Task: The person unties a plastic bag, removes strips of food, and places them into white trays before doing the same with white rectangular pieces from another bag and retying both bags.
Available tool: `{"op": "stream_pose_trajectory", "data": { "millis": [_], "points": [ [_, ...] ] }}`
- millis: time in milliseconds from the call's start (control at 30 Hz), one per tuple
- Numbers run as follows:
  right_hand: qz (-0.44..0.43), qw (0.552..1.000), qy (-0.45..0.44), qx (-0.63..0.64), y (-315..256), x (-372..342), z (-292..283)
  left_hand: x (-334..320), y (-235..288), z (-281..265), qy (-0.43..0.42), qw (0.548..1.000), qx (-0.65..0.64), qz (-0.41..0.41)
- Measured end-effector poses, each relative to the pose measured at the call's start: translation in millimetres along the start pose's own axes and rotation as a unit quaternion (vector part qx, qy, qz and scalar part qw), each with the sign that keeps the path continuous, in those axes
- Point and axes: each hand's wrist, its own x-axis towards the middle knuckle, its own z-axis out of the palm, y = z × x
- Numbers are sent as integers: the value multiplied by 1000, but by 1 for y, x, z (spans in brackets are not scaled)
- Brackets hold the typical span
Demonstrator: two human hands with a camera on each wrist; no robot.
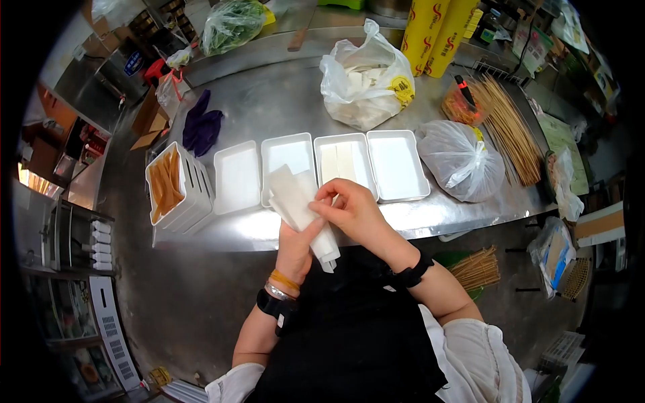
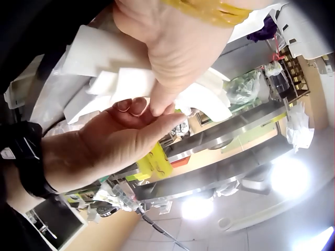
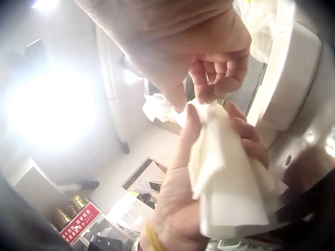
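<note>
My left hand [image 1: 293,250] grips a stack of thin, pale white flat sheets [image 1: 295,198] over the table's front edge. The sheets are limp and layered, with their lower ends hanging past the palm. At the stack's right edge, my right hand [image 1: 355,213] pinches with thumb and forefinger, the other fingers curled. Both wrist views show the two hands' fingertips close together at the sheets [image 3: 230,178]. Just beyond the hands, a white tray [image 1: 363,164] holds pale flat strips [image 1: 338,161]. The right fingertips partly hide the edge they pinch.
White trays [image 1: 237,178] line the steel table [image 1: 269,101], with stacked containers of brown strips [image 1: 168,185] at left. Behind stands an open bag of white pieces [image 1: 366,101]. A tied bag [image 1: 463,164] and wooden skewers [image 1: 507,127] lie right. A purple cloth [image 1: 201,124] lies back left.
</note>
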Motion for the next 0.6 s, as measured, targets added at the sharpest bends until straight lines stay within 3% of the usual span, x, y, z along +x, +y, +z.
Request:
{"op": "stream_pose_trajectory", "data": {
  "millis": [133,200,367,533,600],
  "points": [
    [-30,998,-19,-42,1,1,4,-2,-7,-2,12,995,95,22],
    [1,998,-50,41,14,4,7,-3,-8,-2,14,992,123,39],
    [150,960,-69,224,15,11,-4,-3,-9,-20,-20,999,-30,-18],
    [166,953,-51,247,20,15,-5,0,-8,-19,-39,997,-53,-48],
    [160,953,-17,258,19,18,-6,-1,-4,-8,15,997,-70,-39]
  ]
}}
